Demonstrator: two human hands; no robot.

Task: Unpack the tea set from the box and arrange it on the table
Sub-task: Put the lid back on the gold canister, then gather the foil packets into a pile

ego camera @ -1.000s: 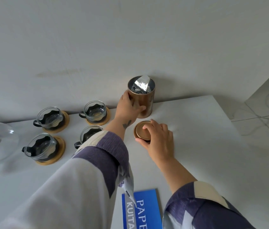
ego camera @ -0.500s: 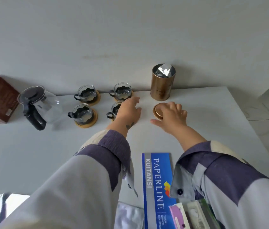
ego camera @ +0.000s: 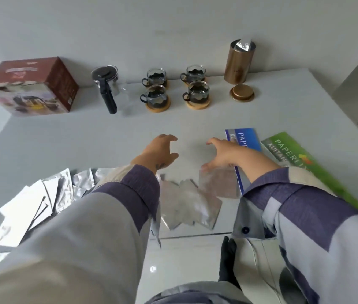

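Both hands have drawn back from the copper lid and now hover over the middle of the table point(ego camera: 42, 137), well short of the tea set. Left hand point(ego camera: 159, 153) and right hand point(ego camera: 224, 153) are empty, fingers spread and curled, palms facing each other, each grip loose and holding nothing. Along the far edge by the wall stand the brown box point(ego camera: 31, 86), the glass teapot point(ego camera: 110, 88) with its black handle, four glass cups point(ego camera: 174, 88) on wooden coasters in a two-by-two block, and the copper tin point(ego camera: 238, 62), upright and open with foil poking out. Its lid point(ego camera: 242, 93) lies just in front of it. Foil packets point(ego camera: 187, 205) are scattered near the person, and a blue booklet point(ego camera: 245, 139) and a green booklet point(ego camera: 294, 154) lie under the right arm
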